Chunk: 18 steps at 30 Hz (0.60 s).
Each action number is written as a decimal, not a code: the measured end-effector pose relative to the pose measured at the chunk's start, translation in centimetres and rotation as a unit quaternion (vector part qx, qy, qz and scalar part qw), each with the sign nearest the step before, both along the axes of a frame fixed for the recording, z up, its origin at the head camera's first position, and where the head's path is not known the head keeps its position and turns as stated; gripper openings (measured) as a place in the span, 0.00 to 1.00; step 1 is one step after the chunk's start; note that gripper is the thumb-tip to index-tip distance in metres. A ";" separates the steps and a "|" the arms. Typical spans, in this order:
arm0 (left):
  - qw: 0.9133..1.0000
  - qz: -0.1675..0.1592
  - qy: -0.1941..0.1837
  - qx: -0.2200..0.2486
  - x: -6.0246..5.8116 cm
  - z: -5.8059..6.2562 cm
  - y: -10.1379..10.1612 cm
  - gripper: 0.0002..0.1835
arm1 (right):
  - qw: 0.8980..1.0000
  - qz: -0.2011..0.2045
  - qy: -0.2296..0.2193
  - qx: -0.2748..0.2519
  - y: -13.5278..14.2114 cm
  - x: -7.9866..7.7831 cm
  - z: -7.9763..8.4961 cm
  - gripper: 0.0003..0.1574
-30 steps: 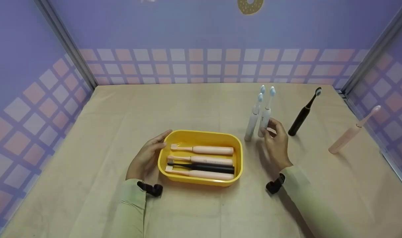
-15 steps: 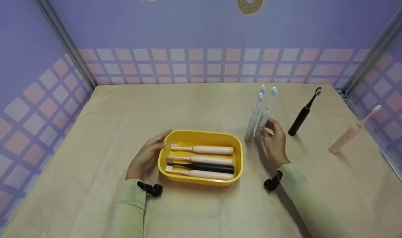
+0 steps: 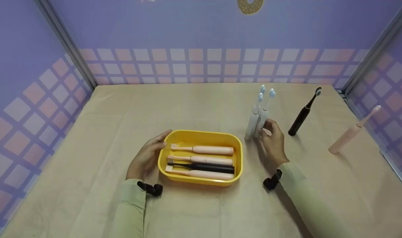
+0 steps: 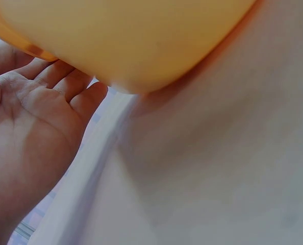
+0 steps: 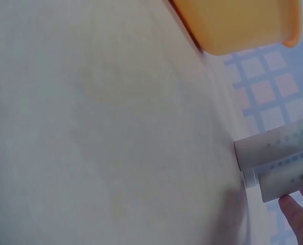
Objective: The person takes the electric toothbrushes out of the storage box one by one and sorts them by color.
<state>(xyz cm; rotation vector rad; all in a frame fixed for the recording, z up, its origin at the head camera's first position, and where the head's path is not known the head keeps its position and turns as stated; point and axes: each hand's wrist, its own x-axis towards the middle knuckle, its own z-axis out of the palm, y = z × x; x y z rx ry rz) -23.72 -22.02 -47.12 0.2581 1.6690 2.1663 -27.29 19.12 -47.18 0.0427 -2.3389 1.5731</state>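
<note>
In the head view my left hand (image 3: 147, 157) holds the left end of a yellow box (image 3: 201, 181), thumb at the rim and fingers along the outside. Several electric toothbrushes lie in the box: pink ones, such as the top pink toothbrush (image 3: 212, 150), and a black toothbrush (image 3: 210, 168). My right hand (image 3: 273, 142) pinches the lower handle of an upright white electric toothbrush (image 3: 262, 118). Close on its left stands another white toothbrush (image 3: 251, 127), with a third white toothbrush's head (image 3: 262, 88) showing behind. In the right wrist view only fingertips (image 5: 293, 209) show at the held handle.
Right of my hand stands a black electric toothbrush (image 3: 299, 120), and farther right a pink electric toothbrush (image 3: 345, 138). A beige cloth (image 3: 174, 105) covers the table. Purple checkered walls (image 3: 204, 62) rise at the back and sides.
My right hand has moved slightly left with the white toothbrush, bringing it close against the other white ones. The left hand and the box have stayed in place.
</note>
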 end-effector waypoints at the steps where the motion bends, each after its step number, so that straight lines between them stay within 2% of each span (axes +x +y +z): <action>1: 1.000 -0.004 0.002 0.003 0.0 0.0 0.0 0.30 | 1.000 0.000 0.000 0.000 0.0 0.0 0.0 0.24; 7: 1.000 -0.018 0.006 0.019 -0.1 -0.1 -0.2 0.30 | 1.000 0.006 -0.005 -0.009 0.0 -0.3 -0.1 0.23; 18: 1.000 0.009 -0.008 -0.004 0.2 0.2 0.1 0.30 | 0.999 0.020 -0.049 0.000 0.0 -0.2 -0.4 0.23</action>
